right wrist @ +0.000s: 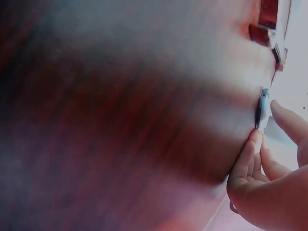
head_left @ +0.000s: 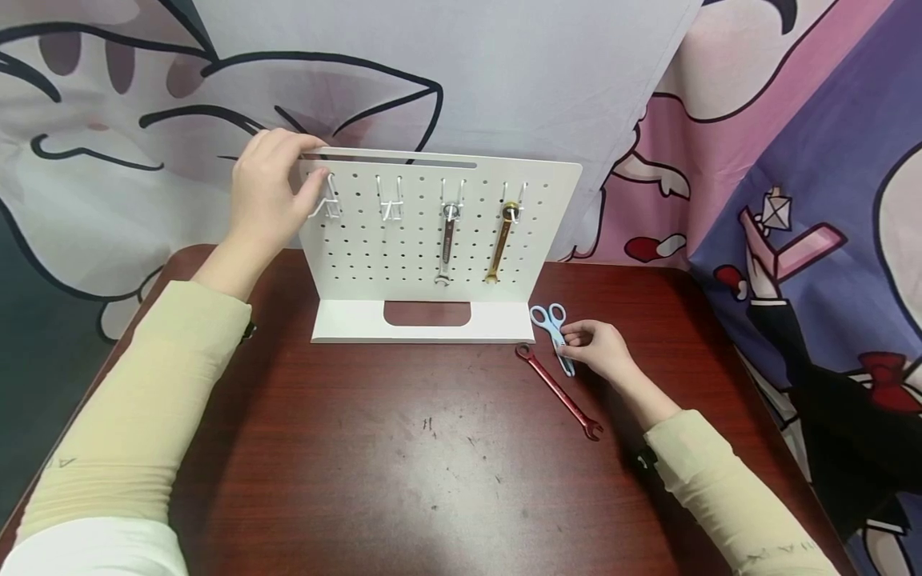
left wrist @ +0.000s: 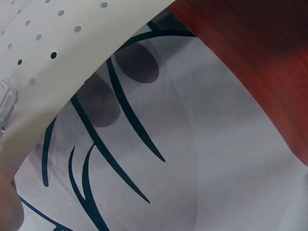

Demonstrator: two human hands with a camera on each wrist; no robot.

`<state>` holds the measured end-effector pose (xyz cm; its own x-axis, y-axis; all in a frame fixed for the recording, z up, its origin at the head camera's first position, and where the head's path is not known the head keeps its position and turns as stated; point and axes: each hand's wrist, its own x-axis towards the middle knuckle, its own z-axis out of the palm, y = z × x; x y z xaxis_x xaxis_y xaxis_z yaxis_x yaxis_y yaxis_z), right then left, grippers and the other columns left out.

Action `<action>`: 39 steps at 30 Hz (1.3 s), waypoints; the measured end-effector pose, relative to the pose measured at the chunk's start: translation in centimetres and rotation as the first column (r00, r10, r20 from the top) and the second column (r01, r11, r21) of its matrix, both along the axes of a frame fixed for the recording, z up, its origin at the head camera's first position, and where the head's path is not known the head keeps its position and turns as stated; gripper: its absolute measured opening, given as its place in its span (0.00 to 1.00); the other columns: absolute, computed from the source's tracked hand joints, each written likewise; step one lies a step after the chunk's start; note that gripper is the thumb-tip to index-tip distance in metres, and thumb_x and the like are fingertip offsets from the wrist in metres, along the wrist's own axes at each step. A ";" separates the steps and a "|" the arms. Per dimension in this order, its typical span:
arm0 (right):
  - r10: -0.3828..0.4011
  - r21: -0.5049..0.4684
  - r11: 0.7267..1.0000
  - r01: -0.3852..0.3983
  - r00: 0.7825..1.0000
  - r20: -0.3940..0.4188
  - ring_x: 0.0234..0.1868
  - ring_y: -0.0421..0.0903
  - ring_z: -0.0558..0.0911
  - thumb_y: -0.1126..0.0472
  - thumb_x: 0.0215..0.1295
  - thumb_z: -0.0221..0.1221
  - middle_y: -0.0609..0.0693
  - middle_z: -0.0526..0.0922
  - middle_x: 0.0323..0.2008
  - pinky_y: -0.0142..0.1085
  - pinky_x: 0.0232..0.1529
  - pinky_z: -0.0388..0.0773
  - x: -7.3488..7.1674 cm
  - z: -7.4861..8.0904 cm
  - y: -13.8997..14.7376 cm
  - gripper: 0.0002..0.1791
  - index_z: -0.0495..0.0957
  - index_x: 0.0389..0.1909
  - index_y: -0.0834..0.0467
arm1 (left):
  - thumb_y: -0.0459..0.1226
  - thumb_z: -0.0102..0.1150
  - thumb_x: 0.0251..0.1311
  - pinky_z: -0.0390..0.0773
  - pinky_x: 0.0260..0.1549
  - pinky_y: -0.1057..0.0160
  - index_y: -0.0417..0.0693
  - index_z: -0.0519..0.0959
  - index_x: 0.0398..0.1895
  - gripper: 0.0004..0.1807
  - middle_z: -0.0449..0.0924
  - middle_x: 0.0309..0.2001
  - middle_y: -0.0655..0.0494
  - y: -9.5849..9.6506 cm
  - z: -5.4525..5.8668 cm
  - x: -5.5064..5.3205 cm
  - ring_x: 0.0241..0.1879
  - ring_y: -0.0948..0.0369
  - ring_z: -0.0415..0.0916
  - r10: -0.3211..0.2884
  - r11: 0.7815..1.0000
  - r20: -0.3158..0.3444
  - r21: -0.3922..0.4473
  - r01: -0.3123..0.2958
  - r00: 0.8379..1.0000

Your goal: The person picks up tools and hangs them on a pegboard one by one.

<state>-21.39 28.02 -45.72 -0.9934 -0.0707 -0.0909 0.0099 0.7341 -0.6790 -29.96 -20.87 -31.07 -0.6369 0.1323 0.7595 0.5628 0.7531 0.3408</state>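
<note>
My left hand (head_left: 270, 186) grips the top left corner of a white pegboard (head_left: 425, 248), thumb on the front and fingers over the top edge. In the left wrist view, part of the pegboard (left wrist: 43, 53) shows beside a fingertip. Light blue scissors (head_left: 553, 330) lie on the table to the right of its base, handles toward the back. My right hand (head_left: 598, 348) is at the scissors' right side, fingertips right at them; in the right wrist view its thumb and fingers are spread apart. A red combination wrench (head_left: 558, 390) lies diagonally beside the scissors.
A silver wrench (head_left: 447, 244) and a gold wrench (head_left: 500, 244) hang on the pegboard's right hooks. Two bare white hooks (head_left: 390, 204) are on its left half. The dark red wooden table (head_left: 403, 448) reaches to a cartoon-printed curtain (head_left: 547, 80) behind.
</note>
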 end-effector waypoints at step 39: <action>-0.035 0.062 0.997 0.035 0.999 -0.011 0.28 0.35 0.80 0.65 0.62 0.72 0.60 0.91 0.32 0.25 0.30 0.75 0.3 0.5 0.5 0.12 0.88 0.42 0.70 | 0.30 0.64 0.68 0.74 0.56 0.42 0.34 0.83 0.55 0.14 0.84 0.48 0.34 0.1 0.2 0.3 0.51 0.38 0.76 -0.007 1.000 0.017 0.004 0.007 1.000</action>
